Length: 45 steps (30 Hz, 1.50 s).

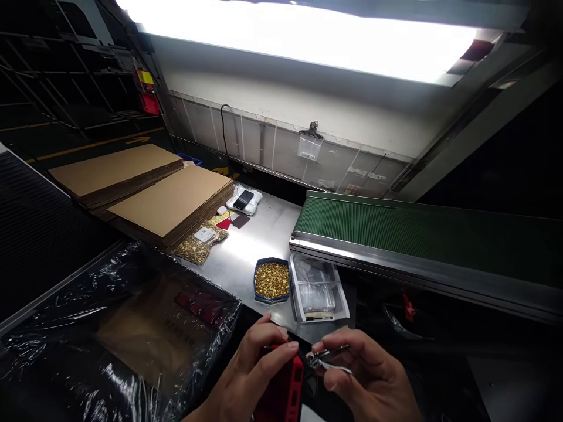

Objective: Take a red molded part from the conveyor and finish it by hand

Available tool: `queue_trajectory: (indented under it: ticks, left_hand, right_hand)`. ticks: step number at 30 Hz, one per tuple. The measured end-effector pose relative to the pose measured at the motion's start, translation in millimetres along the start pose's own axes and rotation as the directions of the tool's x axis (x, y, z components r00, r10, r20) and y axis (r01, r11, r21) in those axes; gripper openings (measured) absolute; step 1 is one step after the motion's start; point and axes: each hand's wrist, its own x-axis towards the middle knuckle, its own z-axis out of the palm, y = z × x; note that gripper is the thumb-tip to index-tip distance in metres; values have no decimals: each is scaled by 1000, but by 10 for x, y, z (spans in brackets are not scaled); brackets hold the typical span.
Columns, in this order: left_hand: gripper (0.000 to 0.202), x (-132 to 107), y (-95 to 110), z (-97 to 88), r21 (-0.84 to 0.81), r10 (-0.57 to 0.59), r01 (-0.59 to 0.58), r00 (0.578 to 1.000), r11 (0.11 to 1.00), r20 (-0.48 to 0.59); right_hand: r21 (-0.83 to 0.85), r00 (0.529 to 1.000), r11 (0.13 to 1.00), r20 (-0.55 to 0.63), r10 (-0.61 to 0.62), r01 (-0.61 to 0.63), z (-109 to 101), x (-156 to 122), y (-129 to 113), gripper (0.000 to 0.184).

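My left hand (248, 366) grips a red plastic case (294, 390) with several square openings along its edge; the fingers lie over its top end. Just to the right, my right hand (376, 372) pinches a silver nail clipper (326, 357) between thumb and forefinger. The clipper's jaws point at the upper corner of the case, and whether they touch it I cannot tell. Beyond the hands stands a blue tray (256, 293) full of small gold-coloured metal pieces. Beside it is a white divided bin (299, 308) with clear plastic bags.
A green conveyor belt (373, 228) runs off to the right. Cardboard stacks (171, 199) stand at the left, near a bag of gold-coloured pieces (196, 243) and a phone (243, 200) on a white packet. Black plastic wrap covers a box (145, 334) at the near left.
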Motion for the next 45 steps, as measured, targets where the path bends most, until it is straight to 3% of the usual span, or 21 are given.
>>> queue_trajectory:
  ticks: [3,7,14,20,33,37,42,45]
  left_hand:
    - [59,8,7,1,-18,16,-16,1000,1000,-3]
    - [75,20,3,-8,-38,45,-44,999,998,24]
    - [79,35,25,-18,-43,26,-24,998,999,50]
    - [85,53,22,-43,-19,48,-47,995,999,82]
    - [84,33,22,-11,-5,67,-67,997,998,40]
    - [83,43,23,-18,-18,61,-61,997,998,44]
    - [81,43,43,-45,-34,10,-8,998,999,59]
    - [82,43,60,-69,-52,-30,34,997,998,73]
  right_hand:
    - [-17,996,999,77,-40,41,-19,13,-11,25]
    - [-98,975,982,173,-142,160,-62,28,-20,27]
    - [-134,983,975,58,-172,178,-66,15,-20,15]
    - [-351,918,854,246,-311,384,-182,51,-112,22]
    - [-450,856,747,411,-313,489,-180,76,-209,31]
    - [-443,847,735,402,-348,513,-194,65,-214,31]
    - [-414,904,803,202,-378,428,-238,24,-144,21]
    - [-386,922,838,170,-347,386,-234,25,-108,20]
